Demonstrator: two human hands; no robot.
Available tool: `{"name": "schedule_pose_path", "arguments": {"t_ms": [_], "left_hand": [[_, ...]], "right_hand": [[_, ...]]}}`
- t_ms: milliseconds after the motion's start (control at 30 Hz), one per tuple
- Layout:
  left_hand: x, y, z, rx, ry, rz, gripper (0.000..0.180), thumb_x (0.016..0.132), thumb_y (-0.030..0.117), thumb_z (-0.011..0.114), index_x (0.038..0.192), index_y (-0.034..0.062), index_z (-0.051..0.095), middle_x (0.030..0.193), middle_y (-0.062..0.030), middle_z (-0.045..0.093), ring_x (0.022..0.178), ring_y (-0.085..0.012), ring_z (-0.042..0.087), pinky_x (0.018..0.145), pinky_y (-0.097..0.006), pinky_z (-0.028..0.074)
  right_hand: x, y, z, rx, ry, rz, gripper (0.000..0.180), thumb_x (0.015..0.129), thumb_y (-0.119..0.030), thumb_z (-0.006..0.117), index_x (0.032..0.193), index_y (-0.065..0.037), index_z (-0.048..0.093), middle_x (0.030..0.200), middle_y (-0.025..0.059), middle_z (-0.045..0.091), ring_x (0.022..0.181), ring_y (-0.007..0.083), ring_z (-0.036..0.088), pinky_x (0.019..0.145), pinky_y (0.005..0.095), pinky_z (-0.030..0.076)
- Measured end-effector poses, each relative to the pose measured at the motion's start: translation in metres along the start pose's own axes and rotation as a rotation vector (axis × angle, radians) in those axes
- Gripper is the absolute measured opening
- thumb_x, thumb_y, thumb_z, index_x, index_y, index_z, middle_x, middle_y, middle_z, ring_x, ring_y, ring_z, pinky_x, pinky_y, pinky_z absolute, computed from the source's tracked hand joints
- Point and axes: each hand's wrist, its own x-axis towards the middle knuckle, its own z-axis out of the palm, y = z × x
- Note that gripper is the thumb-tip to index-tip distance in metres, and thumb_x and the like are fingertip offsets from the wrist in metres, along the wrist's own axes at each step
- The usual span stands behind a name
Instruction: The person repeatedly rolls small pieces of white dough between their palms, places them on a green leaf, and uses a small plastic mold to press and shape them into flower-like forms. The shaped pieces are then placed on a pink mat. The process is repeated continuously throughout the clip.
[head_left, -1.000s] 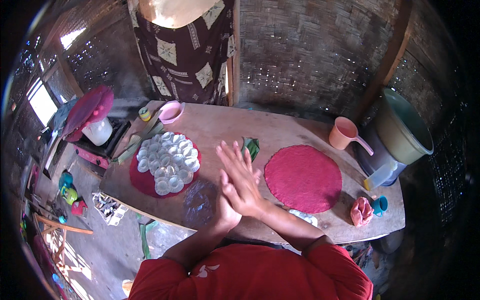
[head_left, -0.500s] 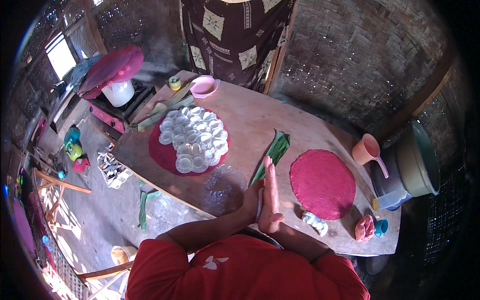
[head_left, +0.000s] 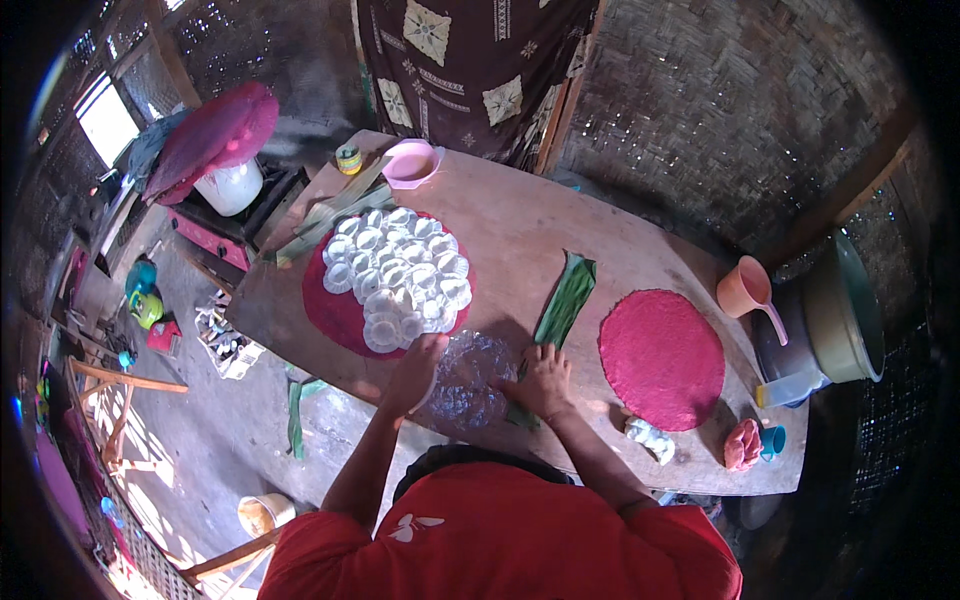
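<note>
At the near table edge, fingers: the left hand lies flat, fingers spread open, on the left rim of a clear plastic sheet; the right hand rests fingers down and loosely open on the sheet's right side, touching the lower end of a folded green leaf; neither hand grips anything
Change noted: half a second ago both palms were pressed together upright above the table; they have since parted and come down onto the sheet, one at each side
Reading of the change: judged as a shift from rubbing the palms to working on the sheet, which now lies pinned flat under both hands
Sheet position: between the two red mats, just short of the table's near edge, with the person's body directly behind it
Left of the hands: a round red mat loaded with white round pieces; its near rim lies just beside the left fingertips
Right of the hands: an empty round red mat, apart from the right hand, with a small white lump near its lower rim
Far side: a pink bowl and long leaves at the far left corner
Edges: the wooden table drops off close under both wrists; a cup and a large pot crowd the right end
Open room: bare wood beyond the folded leaf, between the mats
</note>
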Motion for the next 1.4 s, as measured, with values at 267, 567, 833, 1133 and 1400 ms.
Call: {"name": "schedule_pose_path", "arguments": {"t_ms": [267,567,833,1133,1400], "left_hand": [[0.008,0.026,-0.001,-1.424,-0.490,-0.664,0.070,0.095,0.063,0.026,0.119,0.0031,0.054,0.117,-0.0146,0.061,0.110,-0.0227,0.057,0.094,-0.036,0.044],[0.054,0.040,0.140,-1.750,-0.601,-0.850,0.075,0.091,0.070,0.026,0.141,0.0164,0.038,0.147,-0.0056,0.038,0.134,-0.0246,0.034,0.105,-0.044,0.033],[0.093,0.069,0.179,-2.061,-0.683,-0.568,0.052,0.096,0.055,0.034,0.121,0.0144,0.055,0.115,-0.0045,0.062,0.101,-0.0211,0.060,0.085,-0.038,0.052],[0.077,0.102,0.135,-1.297,-0.409,-0.546,0.041,0.098,0.041,0.041,0.122,0.0113,0.055,0.114,-0.0041,0.062,0.099,-0.0192,0.061,0.081,-0.032,0.050],[0.012,0.087,0.149,0.158,-0.374,0.562,0.043,0.088,0.028,0.062,0.116,-0.0033,0.057,0.123,-0.0184,0.058,0.113,-0.0293,0.056,0.099,-0.037,0.044]], "right_hand": [[0.028,0.009,-0.020,1.147,-0.012,0.097,0.022,0.082,-0.003,0.067,0.101,-0.003,0.057,0.078,0.0068,0.065,0.061,0.0155,0.060,0.054,0.0289,0.048],[0.038,0.080,-0.140,1.810,-0.028,0.273,0.033,0.088,-0.018,0.067,0.118,-0.007,0.060,0.082,-0.0029,0.060,0.056,0.0058,0.046,0.047,0.0207,0.037],[0.028,0.054,-0.059,1.007,-0.182,0.158,0.039,0.085,-0.017,0.071,0.117,0.002,0.059,0.090,0.0027,0.063,0.080,0.0098,0.058,0.071,0.0267,0.049],[0.050,0.067,-0.095,1.409,-0.191,-0.236,0.045,0.079,0.005,0.071,0.117,-0.004,0.048,0.105,0.0059,0.061,0.099,0.0157,0.060,0.085,0.0295,0.051],[0.102,0.139,-0.017,0.384,-0.132,-0.214,0.049,0.082,-0.033,0.071,0.121,-0.009,0.056,0.111,0.0178,0.062,0.102,0.0329,0.062,0.085,0.0432,0.049]]}}
